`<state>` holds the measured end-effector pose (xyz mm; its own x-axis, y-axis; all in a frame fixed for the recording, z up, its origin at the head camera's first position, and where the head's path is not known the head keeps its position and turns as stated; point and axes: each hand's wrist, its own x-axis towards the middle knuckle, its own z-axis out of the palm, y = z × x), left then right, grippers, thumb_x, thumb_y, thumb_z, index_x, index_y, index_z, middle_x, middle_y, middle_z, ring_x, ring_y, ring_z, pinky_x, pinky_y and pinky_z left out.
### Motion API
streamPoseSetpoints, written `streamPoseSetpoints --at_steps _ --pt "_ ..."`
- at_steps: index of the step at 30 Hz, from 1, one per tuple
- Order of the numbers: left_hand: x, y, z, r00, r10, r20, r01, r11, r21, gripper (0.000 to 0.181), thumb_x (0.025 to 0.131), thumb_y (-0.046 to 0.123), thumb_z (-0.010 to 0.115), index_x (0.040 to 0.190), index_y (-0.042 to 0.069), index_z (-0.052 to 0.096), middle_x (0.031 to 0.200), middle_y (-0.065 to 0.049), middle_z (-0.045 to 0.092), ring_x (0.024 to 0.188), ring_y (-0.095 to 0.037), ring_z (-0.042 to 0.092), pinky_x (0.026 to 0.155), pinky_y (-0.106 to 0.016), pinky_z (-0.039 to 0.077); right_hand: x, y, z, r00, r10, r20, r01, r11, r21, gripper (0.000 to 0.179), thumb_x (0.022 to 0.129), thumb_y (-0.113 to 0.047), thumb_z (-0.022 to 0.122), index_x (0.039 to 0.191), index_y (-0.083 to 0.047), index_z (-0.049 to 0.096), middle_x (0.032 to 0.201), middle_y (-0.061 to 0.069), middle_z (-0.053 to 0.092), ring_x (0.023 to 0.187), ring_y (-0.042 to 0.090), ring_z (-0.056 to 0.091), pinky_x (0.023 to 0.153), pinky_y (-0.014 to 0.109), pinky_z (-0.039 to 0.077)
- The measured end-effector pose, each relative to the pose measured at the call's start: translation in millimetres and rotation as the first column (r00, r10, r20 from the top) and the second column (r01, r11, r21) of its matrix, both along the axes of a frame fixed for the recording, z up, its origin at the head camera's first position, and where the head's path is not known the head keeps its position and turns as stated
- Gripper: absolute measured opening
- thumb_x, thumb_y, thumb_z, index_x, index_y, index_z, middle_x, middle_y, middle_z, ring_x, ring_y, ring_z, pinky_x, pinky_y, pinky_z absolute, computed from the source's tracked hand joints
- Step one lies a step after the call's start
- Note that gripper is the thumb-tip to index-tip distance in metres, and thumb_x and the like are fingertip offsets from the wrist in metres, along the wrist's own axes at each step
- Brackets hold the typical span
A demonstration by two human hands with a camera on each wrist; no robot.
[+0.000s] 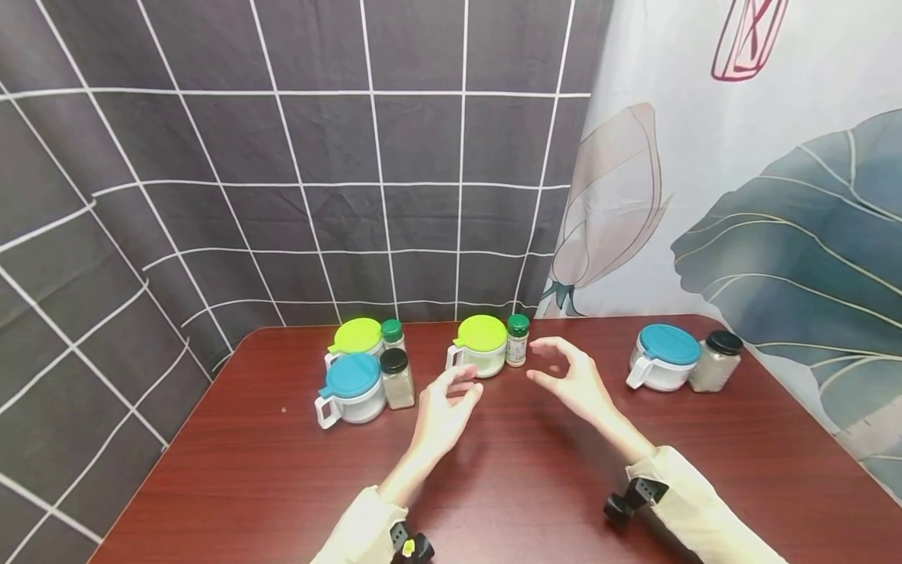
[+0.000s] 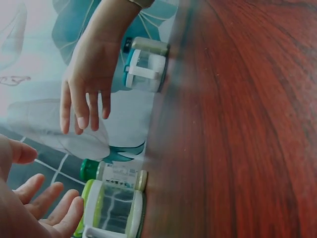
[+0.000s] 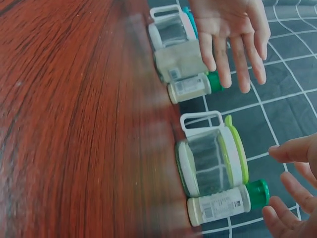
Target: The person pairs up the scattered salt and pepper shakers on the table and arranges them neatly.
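In the head view a clear seasoning pot with a lime-green lid point(image 1: 481, 335) and white handle stands at the table's back middle. A green-capped shaker bottle point(image 1: 517, 342) touches or nearly touches its right side. My left hand point(image 1: 442, 409) hovers in front of the pot, slightly left, fingers loosely bent and holding nothing. To the right of the shaker hangs my right hand point(image 1: 574, 382), thumb and fingers spread apart with nothing between them. The right wrist view shows the same pot point(image 3: 210, 161) and shaker point(image 3: 220, 206) near the right hand's fingers point(image 3: 292, 186).
At left on the table point(image 1: 232, 470) stand a blue-lidded pot point(image 1: 355, 392), another lime-lidded pot point(image 1: 357, 337), a black-capped jar point(image 1: 398, 384) and a green-capped shaker point(image 1: 393, 333). At right, another blue-lidded pot point(image 1: 665, 360) stands beside a black-capped jar point(image 1: 715, 364). A gridded curtain point(image 1: 317, 157) hangs behind.
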<state>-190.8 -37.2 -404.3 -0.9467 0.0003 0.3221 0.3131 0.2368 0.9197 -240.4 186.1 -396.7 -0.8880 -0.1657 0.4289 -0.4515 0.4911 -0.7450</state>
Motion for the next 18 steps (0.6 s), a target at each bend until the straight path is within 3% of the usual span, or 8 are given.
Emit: streamPoseSetpoints --at_steps 7,13,16,18 --pt "-2.2 8.3 -7.2 0.999 -0.032 -0.007 0.031 0.998 -0.056 0.029 0.087 0.012 0.066 0.114 0.003 0.067 0.114 -0.015 0.07 0.098 -0.027 0.07 0.084 -0.036 0.056 0.6 12.3 -1.1 0.999 -0.041 0.01 0.041 0.999 0.002 0.042 0.08 -0.009 0.076 0.12 -0.009 0.061 0.115 0.014 0.067 0.108 0.024 0.061 0.088 0.042 0.054" --pt "-3.9 16.1 -6.3 0.998 -0.057 0.012 0.058 0.997 -0.051 0.029 0.087 0.01 0.065 0.115 0.002 0.066 0.115 -0.017 0.069 0.099 -0.027 0.07 0.084 -0.037 0.056 10.2 15.8 9.3 0.997 -0.077 -0.005 0.078 0.997 0.024 0.041 0.08 -0.004 0.075 0.118 -0.003 0.061 0.111 0.016 0.068 0.096 -0.009 0.053 0.086 0.044 0.054" --pt "-4.8 20.8 -5.7 0.997 -0.071 0.023 0.072 0.997 -0.042 0.027 0.087 0.01 0.065 0.114 0.003 0.067 0.115 -0.016 0.069 0.099 -0.028 0.07 0.084 -0.037 0.056 12.6 19.6 12.1 0.995 -0.094 -0.019 0.095 0.995 0.026 0.04 0.079 -0.001 0.074 0.117 0.0 0.061 0.109 0.017 0.068 0.093 -0.016 0.049 0.084 0.043 0.055" --pt "-5.1 24.3 -6.3 0.996 -0.081 0.031 0.082 0.996 -0.037 0.026 0.088 0.011 0.065 0.113 0.004 0.068 0.115 -0.016 0.069 0.099 -0.028 0.07 0.084 -0.036 0.056 10.6 24.8 9.6 0.994 -0.108 -0.029 0.109 0.994 0.03 0.041 0.079 -0.002 0.075 0.117 -0.002 0.062 0.109 0.016 0.069 0.092 -0.017 0.048 0.083 0.035 0.056"
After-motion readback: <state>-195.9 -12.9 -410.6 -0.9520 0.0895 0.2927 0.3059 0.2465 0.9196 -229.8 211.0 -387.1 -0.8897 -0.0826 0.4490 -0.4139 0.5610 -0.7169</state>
